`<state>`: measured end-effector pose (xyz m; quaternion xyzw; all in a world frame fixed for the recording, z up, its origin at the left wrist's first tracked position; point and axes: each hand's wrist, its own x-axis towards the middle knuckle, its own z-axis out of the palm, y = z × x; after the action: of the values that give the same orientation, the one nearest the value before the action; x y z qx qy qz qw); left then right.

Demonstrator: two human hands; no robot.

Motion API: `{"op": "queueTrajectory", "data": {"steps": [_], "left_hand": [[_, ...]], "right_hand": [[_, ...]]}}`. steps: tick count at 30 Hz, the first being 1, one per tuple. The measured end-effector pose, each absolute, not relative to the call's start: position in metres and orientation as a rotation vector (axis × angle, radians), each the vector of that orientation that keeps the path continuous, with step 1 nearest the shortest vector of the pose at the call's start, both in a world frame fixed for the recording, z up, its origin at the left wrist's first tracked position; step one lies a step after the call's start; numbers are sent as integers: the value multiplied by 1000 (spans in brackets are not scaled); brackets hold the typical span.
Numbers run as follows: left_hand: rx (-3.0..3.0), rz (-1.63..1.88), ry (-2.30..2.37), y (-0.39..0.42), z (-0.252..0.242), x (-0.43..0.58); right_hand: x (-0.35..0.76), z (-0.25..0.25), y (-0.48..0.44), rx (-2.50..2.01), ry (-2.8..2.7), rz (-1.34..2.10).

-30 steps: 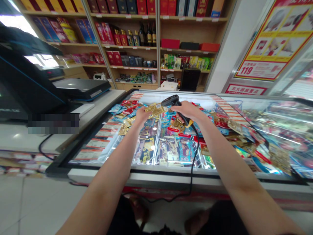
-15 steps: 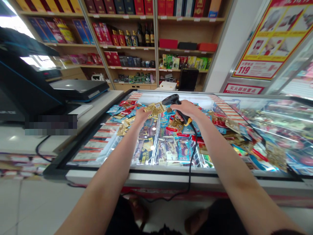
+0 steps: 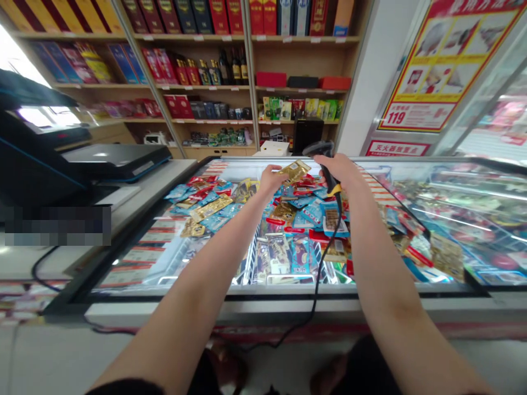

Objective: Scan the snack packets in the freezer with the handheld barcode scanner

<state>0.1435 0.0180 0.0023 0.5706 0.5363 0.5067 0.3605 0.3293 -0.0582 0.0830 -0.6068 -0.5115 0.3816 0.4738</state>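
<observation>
My left hand (image 3: 273,180) pinches the edge of a small gold snack packet (image 3: 295,171), held above the glass top with a pale label patch facing up. My right hand (image 3: 338,169) is wrapped round the handle of a black barcode scanner (image 3: 329,178) with a yellow-orange base. The scanner's head points left, a short way above and right of the gold packet. A black cable (image 3: 322,258) hangs from the scanner down over the front edge. Beneath both hands, blue, red and gold packets (image 3: 310,213) lie spread in a loose pile.
The pile rests on a glass-topped freezer (image 3: 164,263) with wire baskets inside. To the left, a counter (image 3: 123,219) carries a flat scale (image 3: 117,159) and a dark machine (image 3: 37,164). Shelves (image 3: 197,88) of boxes and bottles stand behind. A poster (image 3: 447,71) hangs at the right.
Both hands have moved right, carrying the gold packet and the scanner. The scanner head has drawn away from the packet and sits higher. The view has shifted slightly.
</observation>
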Motion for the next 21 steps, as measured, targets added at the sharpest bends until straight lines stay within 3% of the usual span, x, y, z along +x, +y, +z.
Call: {"op": "queueTrajectory", "data": {"steps": [6, 15, 21], "left_hand": [[2044, 933, 1562, 15, -9, 171], [2039, 973, 1624, 14, -18, 139], [2047, 967, 1867, 39, -29, 56]], "right_hand": [[330, 83, -61, -1482, -1258, 941], [308, 80, -62, -1480, -1354, 1005], [281, 72, -65, -1482, -1429, 1049]]}}
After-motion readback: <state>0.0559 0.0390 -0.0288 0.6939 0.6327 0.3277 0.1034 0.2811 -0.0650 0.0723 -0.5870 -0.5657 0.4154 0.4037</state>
